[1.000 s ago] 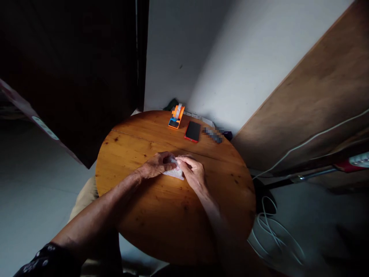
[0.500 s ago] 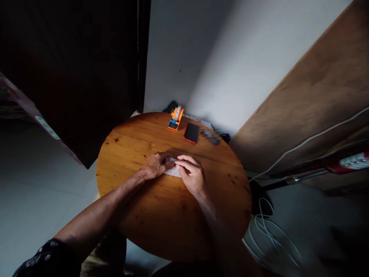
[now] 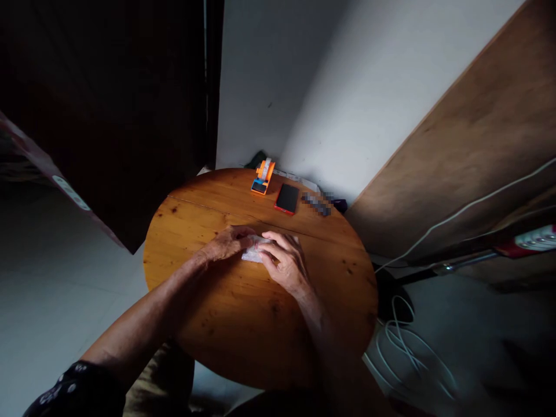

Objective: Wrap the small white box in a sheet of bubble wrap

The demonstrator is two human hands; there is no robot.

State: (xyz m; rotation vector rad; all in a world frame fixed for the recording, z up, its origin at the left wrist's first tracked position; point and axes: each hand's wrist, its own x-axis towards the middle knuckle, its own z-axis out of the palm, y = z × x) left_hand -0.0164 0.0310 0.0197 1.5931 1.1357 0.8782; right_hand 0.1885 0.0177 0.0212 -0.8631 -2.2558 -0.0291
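Observation:
A small whitish plastic-wrapped packet with faint pinkish marks lies on the round wooden table. My left hand is closed on its left side, thumb and fingers at the edge. Over the right part curves my right hand, fingers bent and a little apart, with the fingertips on the wrapping and the thumb on the near side. The packet's right end is hidden under these fingers, and its contents cannot be made out.
Towards the back of the table stand an orange-and-blue tape dispenser, a red-edged phone and a blurred dark object. A white wall rises behind. White cable lies in loops on the floor at right, near a red-and-silver pole.
My right hand's fingers have gone from a pinch at the packet's top to spread and curved over it. My left hand has shifted slightly left, and more of the packet's left part shows.

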